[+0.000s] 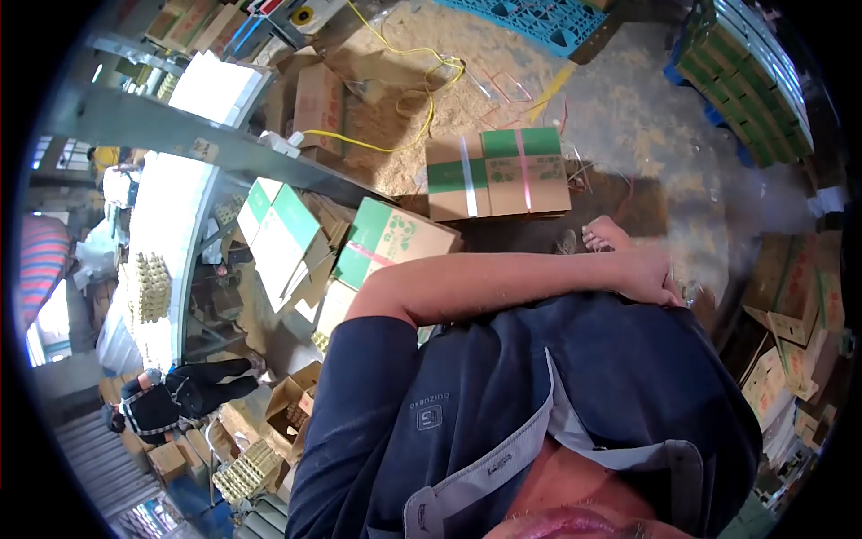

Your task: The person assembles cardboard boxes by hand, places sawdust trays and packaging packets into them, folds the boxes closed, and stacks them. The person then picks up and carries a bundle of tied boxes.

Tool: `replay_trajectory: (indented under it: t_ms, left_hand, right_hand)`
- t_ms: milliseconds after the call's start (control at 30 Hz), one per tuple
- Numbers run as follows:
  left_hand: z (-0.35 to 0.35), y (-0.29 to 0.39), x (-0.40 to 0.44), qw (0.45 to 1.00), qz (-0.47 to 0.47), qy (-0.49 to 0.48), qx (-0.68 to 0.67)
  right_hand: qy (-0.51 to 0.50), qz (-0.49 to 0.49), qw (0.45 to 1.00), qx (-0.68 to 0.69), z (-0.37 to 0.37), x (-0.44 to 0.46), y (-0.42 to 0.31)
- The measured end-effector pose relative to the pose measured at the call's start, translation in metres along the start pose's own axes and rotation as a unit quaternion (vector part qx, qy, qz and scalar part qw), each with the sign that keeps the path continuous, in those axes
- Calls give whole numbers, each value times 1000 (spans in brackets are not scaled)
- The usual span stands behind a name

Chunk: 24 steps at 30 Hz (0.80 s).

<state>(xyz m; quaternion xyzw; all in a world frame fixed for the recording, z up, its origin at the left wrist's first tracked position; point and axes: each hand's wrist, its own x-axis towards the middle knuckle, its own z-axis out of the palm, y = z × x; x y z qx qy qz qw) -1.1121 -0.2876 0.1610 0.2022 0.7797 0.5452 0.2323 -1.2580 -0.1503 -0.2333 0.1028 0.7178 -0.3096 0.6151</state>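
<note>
My left forearm crosses in front of my chest. My left hand (648, 273) is at the right side of my dark shirt (503, 359), its fingers curled down and partly hidden; what they hold, if anything, does not show. Just beyond it, my right hand (608, 235) pokes out with its fingers folded into a fist, and nothing shows in it. Most of my right arm is covered. Nearest to the hands is a stack of flat brown and green cartons (530, 184) bound with straps. Another strapped carton stack (395, 238) lies partly behind my left forearm.
Leaning green and white cartons (285, 235) stand beside a long metal beam (224, 144). A yellow cable (431, 112) winds over the dusty floor. A blue pallet (530, 22) is at the far side, stacked cartons (741, 85) at right. Another person (184, 395) is at lower left near egg trays (247, 470).
</note>
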Motion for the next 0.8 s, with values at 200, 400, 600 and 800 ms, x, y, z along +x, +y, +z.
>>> replay_trajectory:
  t_ms: [200, 400, 600, 800]
  left_hand:
    - [-40, 28, 117, 989, 53, -25, -132]
    - [-53, 18, 199, 1000, 4, 20, -21]
    - [-70, 9, 229, 998, 7, -49, -29]
    - [-109, 36, 222, 985, 31, -139, -96]
  right_hand:
    - [69, -70, 991, 88, -91, -22, -45]
    - [63, -100, 979, 164, -190, 59, -59]
    - [-61, -139, 965, 214, -201, 30, -19]
    - [-527, 92, 689, 490, -270, 158, 85]
